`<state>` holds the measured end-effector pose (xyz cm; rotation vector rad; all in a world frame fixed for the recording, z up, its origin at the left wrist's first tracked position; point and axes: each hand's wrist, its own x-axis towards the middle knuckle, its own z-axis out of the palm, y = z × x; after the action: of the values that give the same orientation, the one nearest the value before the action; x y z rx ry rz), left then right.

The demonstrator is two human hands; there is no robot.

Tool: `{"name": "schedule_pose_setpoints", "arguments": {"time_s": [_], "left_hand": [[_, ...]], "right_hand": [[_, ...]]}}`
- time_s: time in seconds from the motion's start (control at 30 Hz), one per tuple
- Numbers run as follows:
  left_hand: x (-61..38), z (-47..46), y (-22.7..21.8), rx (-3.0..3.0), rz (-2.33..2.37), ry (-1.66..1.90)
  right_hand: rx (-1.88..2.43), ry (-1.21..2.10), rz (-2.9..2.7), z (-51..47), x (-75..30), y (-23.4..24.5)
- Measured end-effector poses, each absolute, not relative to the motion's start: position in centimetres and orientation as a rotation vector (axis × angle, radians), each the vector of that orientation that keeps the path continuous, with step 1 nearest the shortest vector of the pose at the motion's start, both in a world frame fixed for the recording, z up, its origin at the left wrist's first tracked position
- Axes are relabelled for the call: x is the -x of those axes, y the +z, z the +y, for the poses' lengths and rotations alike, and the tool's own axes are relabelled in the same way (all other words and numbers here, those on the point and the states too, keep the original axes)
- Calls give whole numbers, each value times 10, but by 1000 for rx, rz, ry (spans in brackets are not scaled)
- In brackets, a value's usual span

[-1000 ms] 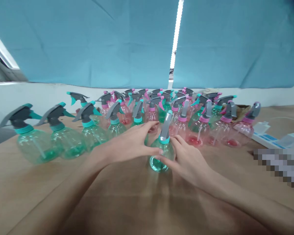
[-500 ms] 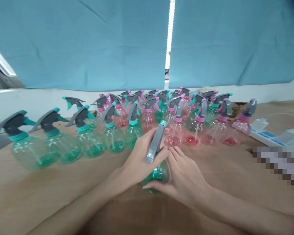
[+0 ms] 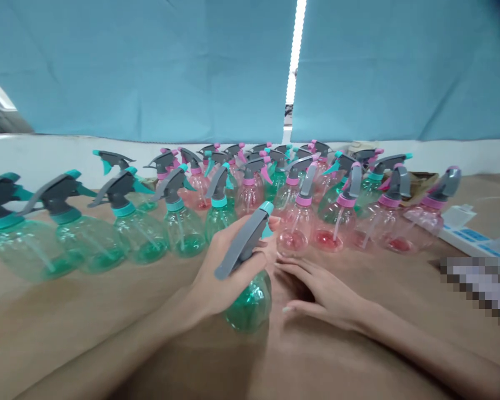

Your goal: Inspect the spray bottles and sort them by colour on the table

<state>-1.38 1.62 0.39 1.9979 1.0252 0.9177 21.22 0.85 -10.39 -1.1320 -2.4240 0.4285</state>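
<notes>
A green spray bottle (image 3: pixel 250 304) with a grey and teal trigger head stands in front of me, tilted a little. My left hand (image 3: pixel 223 269) is wrapped round its neck just under the head; some of the fingers are hidden behind it. To the right of the bottle, my right hand (image 3: pixel 323 291) is apart from it, fingers spread and bent near the wooden tabletop (image 3: pixel 325 361), holding nothing. Close beyond the hands stand a pink spray bottle (image 3: pixel 294 230) and a green spray bottle (image 3: pixel 187 230).
Rows of green and pink spray bottles fill the back of the table, with green ones (image 3: pixel 144 239) along the left and pink ones (image 3: pixel 425 219) to the right. A white and blue power strip (image 3: pixel 469 236) lies at the right, near a pixelated patch. Behind hangs a blue curtain (image 3: pixel 170 72).
My right hand has let go of the green bottle's body and moved off to the right, its fingers opening. My left hand keeps its hold, and the bottle has shifted slightly left in view.
</notes>
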Motion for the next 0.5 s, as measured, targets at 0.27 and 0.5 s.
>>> {"name": "schedule_pose_setpoints", "arguments": {"time_s": [0.27, 0.5], "left_hand": [[17, 23, 10, -1967, 1018, 858], [16, 24, 9, -1972, 1052, 826]], "right_hand": [[1143, 477, -2457, 10, -214, -107], [1171, 485, -2485, 10, -215, -106]]}}
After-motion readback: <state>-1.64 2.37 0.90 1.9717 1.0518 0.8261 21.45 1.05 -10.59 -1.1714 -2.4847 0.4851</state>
